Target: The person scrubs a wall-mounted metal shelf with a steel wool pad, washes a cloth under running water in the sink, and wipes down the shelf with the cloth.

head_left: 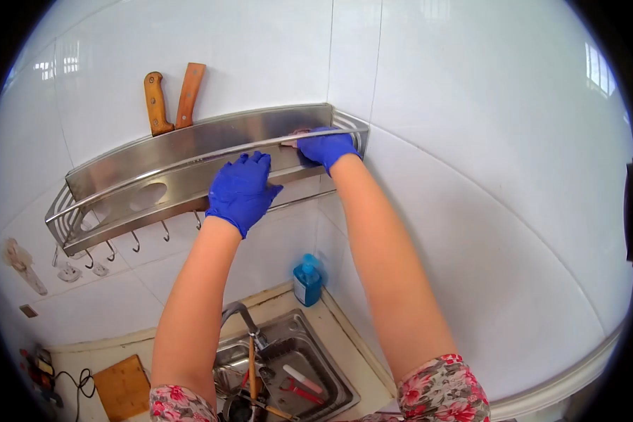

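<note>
**Both hands at the wall shelf, cloth at its right end**

At the far left, a row of hooks hangs beneath the metal shelf, and a wooden board lies lower down on the counter. Two knife handles, one leaning beside the other, stand above the shelf's back edge.

Your gloved left hand is over the shelf's front side, nearer the middle, its fingertips by the front rail and its thumb out to the right. No object shows in it, but your palm is hidden, so I can't tell whether that grip is clamped on the edge or just resting there. Below, the faucet arches over the sink, which holds utensils; a blue soap bottle stands upright by the corner.

Your gloved right hand reaches behind the rail at the shelf's right end. A pinkish cloth pokes out on its left side; whether your grip is together on it or pressing it flat, I can't tell.

The cloth is inside the shelf, with most of the shelf's length to its left. How much you have finished, and how much is left, doesn't show.
</note>
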`<state>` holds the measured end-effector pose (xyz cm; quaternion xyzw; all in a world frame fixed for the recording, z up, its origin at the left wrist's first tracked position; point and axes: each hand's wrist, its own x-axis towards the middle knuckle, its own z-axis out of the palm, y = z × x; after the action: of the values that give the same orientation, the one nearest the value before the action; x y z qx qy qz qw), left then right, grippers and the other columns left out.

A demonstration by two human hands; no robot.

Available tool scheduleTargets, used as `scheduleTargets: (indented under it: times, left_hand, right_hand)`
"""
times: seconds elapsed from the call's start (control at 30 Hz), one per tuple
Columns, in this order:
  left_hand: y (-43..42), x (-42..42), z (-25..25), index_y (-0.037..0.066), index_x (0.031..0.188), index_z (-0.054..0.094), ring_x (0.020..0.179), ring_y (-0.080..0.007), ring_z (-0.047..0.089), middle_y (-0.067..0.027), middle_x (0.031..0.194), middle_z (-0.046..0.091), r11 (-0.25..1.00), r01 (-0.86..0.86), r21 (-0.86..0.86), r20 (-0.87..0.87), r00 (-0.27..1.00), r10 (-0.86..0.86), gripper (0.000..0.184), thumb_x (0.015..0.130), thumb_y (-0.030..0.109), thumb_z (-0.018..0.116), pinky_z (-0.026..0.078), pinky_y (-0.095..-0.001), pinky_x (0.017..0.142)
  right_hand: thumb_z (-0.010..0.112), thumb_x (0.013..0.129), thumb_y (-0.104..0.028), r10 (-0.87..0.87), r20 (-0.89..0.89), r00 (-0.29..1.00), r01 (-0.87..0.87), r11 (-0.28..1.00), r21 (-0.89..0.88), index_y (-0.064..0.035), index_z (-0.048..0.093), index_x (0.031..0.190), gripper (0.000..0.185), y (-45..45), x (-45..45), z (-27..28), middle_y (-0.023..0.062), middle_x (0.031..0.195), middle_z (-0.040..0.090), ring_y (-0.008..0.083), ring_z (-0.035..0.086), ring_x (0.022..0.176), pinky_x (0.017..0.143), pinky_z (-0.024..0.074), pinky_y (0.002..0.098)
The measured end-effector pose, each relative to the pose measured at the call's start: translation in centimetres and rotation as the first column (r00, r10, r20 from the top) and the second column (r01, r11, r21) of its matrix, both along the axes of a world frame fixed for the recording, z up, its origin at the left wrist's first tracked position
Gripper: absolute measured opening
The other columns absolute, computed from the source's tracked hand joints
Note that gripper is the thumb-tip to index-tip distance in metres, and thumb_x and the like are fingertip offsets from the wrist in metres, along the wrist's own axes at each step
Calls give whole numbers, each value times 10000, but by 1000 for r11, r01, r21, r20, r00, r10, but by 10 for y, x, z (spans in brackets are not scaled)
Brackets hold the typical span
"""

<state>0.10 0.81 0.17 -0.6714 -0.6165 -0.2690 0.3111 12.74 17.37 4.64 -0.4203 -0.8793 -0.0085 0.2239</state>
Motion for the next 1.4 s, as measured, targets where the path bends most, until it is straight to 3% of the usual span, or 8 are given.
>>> scheduleTargets:
  times: [0.23, 0.47, 0.77, 0.9, 1.03, 1.1, 1.27, 1.4]
  left_hand:
    - [-2, -4, 0, 55, 1086, 589, 939, -311, 605, -124, 1040, 637, 999, 0, -40, 37, 999, 1, 414, 803, 344, 675, 487, -417, 790]
    - [0, -5, -4, 58, 1037, 583, 961, -306, 599, -127, 1060, 626, 1000, 13, -1, 33, 999, -13, 382, 799, 342, 675, 489, -414, 784]
    - [2, -6, -2, 55, 990, 569, 935, -297, 601, -116, 991, 621, 998, -19, -65, 29, 999, 21, 349, 801, 330, 670, 498, -414, 757]
    - [0, -7, -2, 53, 990, 571, 944, -293, 602, -119, 1003, 622, 999, 8, -48, 48, 999, -6, 350, 795, 324, 676, 498, -413, 761]
    - [1, -5, -4, 47, 968, 575, 937, -296, 602, -121, 984, 620, 999, -9, -46, 58, 998, 11, 342, 785, 314, 686, 497, -413, 764]
    - [2, -5, -5, 46, 960, 577, 932, -299, 602, -121, 975, 619, 998, -21, -51, 64, 998, 24, 339, 782, 312, 689, 497, -414, 765]
    - [3, -6, -4, 44, 952, 581, 918, -301, 606, -124, 967, 618, 998, -9, -64, 53, 999, 12, 337, 779, 311, 694, 497, -410, 763]
    - [3, -5, -4, 45, 954, 582, 909, -297, 611, -127, 965, 622, 999, -21, -31, 77, 997, 23, 341, 773, 309, 700, 499, -406, 760]
  right_hand:
    - [493, 861, -543, -62, -351, 934, 7, 988, -156, -120, 690, 967, 478, -12, 29, -10, 147, 1041, 665, 316, 630, 970, 844, 481, 403]
    - [521, 875, -186, 140, -368, 919, 110, 806, 581, -57, 660, 890, 190, -28, 75, -59, 142, 896, 646, 315, 598, 896, 789, 468, 422]
    - [518, 845, -96, 29, -201, 979, 138, 628, 766, -68, 619, 848, 105, -11, 72, -46, 118, 853, 588, 302, 563, 828, 717, 473, 394]
    - [515, 877, -108, 47, -331, 942, 191, 737, 648, -75, 621, 844, 116, -54, 85, -57, 124, 861, 575, 309, 574, 805, 673, 473, 401]
    - [569, 864, -87, 290, -840, 459, -238, 951, 198, -81, 638, 909, 82, -70, 96, -80, 120, 872, 568, 299, 611, 772, 644, 494, 379]
    - [576, 857, -63, -78, -568, 820, 420, 756, 503, -83, 645, 964, 129, -80, 104, -72, 113, 885, 575, 282, 610, 776, 664, 499, 366]
    - [526, 876, -71, 210, -482, 851, 126, 809, 574, -85, 614, 1062, 206, -35, 81, -61, 110, 936, 597, 292, 593, 866, 711, 484, 379]
    - [485, 899, -81, -148, -228, 962, 254, 787, 562, -96, 637, 1050, 214, -44, 60, -51, 130, 983, 633, 297, 591, 926, 763, 480, 388]
